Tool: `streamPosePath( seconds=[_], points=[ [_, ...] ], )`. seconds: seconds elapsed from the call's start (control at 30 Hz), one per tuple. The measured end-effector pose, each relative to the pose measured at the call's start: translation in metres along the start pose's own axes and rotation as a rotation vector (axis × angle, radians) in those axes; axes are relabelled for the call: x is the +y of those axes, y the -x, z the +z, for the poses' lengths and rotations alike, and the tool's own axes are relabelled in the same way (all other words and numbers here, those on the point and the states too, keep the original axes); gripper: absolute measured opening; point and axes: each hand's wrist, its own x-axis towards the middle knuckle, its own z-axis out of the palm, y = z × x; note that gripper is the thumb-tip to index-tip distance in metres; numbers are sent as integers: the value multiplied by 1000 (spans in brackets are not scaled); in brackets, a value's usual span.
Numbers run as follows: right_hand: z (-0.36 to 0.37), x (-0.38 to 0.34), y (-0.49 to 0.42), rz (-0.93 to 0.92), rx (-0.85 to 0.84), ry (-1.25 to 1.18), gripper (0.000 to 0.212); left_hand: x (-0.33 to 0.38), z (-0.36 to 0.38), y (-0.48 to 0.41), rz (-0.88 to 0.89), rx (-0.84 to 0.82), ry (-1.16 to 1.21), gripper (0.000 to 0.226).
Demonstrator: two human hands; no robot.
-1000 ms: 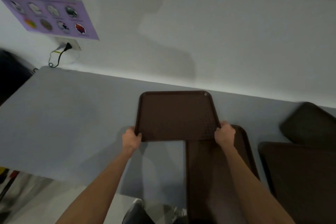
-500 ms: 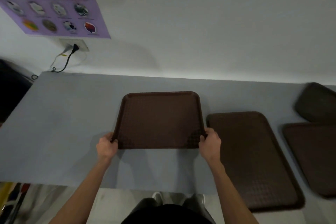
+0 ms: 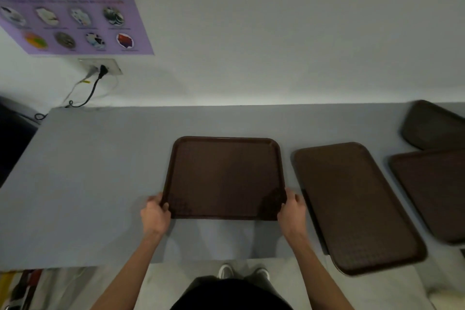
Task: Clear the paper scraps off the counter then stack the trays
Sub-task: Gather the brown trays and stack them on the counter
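A brown plastic tray (image 3: 224, 176) lies flat on the grey counter (image 3: 95, 184), right side up, in front of me. My left hand (image 3: 154, 212) grips its near left corner and my right hand (image 3: 292, 209) grips its near right corner. To its right a second brown tray (image 3: 352, 204) lies upside down, its near end hanging over the counter's front edge. Two more brown trays sit further right: one (image 3: 437, 191) at the frame edge and one (image 3: 432, 126) behind it by the wall. No paper scraps show on the counter.
A white wall runs behind the counter, with a purple poster (image 3: 73, 20) and a power outlet (image 3: 100, 68) with cables at the upper left. A dark object (image 3: 12, 138) stands beyond the counter's left end. My shoes (image 3: 241, 270) show on the floor below the counter edge.
The tray in my hands came down and leftward off the neighbouring tray and now lies flat on the counter. My view has swung so the other trays sit to the right.
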Motion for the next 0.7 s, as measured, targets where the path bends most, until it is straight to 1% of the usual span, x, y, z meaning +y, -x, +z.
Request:
streamPosePath(
  seconds=[0.13, 0.23, 0.3, 0.37, 0.47, 0.57, 0.7],
  points=[
    [1, -1, 2, -17, -11, 90, 59, 1, 2, -4, 46, 3, -65, 45],
    [-3, 3, 2, -29, -7, 56, 63, 6, 9, -8, 138, 66, -89, 55],
    [-11, 6, 4, -44, 32, 48, 65, 26, 11, -7, 225, 104, -61, 59],
    [-27, 8, 8, -50, 101, 51, 64, 58, 11, -4, 306, 97, -24, 59],
    [-57, 19, 14, -21, 205, 49, 64, 110, 24, -3, 422, 45, -14, 56],
    [-89, 42, 19, 58, 317, 30, 59, 169, 49, 2, 599, -26, -3, 51],
    [-126, 89, 25, 201, 415, 11, 54, 249, 100, 15, 807, -193, -61, 45]
  ],
)
